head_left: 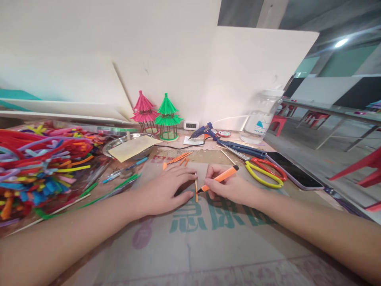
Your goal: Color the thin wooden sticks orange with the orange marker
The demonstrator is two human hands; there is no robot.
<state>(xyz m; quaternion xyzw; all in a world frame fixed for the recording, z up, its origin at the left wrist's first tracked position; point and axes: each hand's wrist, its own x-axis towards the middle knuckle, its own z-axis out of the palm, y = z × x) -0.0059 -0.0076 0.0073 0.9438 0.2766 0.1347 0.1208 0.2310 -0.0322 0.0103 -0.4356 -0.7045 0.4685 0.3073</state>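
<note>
My right hand [230,186] is closed around an orange marker pen [222,174], its dark tip down against a thin stick [196,195]. That stick is partly orange and lies upright in view on the covered table. My left hand [168,188] rests palm down beside it, index finger at the stick's far end and thumb near its lower part, holding it in place. Just beyond the left hand lie several orange-coloured sticks [180,158] and a small orange piece [164,166], perhaps the pen's cap.
Bundled pipe cleaners [44,167] crowd the left, beside a metal plate [107,149] with a yellowish sheet on it. Pink [144,111] and green [167,115] pagoda models stand behind. A glue gun [205,130], scissors [263,172], phone [294,171] and water bottle [258,119] are to the right.
</note>
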